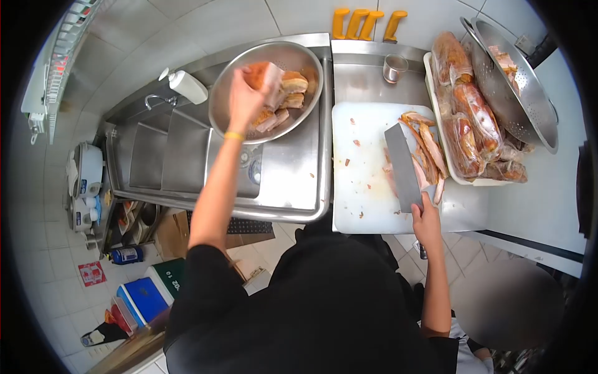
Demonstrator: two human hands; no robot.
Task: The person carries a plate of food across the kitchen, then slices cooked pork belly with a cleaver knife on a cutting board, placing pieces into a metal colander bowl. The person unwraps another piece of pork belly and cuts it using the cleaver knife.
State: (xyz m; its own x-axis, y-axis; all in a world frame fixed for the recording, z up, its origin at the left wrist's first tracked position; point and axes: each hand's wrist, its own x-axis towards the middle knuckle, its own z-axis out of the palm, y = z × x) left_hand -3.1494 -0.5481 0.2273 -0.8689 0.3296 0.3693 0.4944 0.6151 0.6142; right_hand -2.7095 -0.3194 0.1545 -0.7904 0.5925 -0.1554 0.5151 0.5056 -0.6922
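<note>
My left hand (pixel 245 96) grips a thick chunk of pork belly (pixel 268 77) over a steel colander (pixel 225 126). Several other pork belly pieces (pixel 294 83) lie in the colander below it. In my right hand (pixel 426 219) is a cleaver (pixel 403 168), its broad blade over the white cutting board (pixel 355 209). Long cut strips of pork (pixel 431 146) lie on the board along the blade's right side, and part of them is hidden under the blade. Small meat scraps dot the board.
Right of the board, a white tray (pixel 430 75) holds several plastic-wrapped meat pieces (pixel 476 112). A second colander (pixel 517 93) with meat leans above it. A metal cup (pixel 395 67) stands behind the board. Left are sink basins (pixel 187 146) and a white pump bottle (pixel 188 87). Another person is at lower right.
</note>
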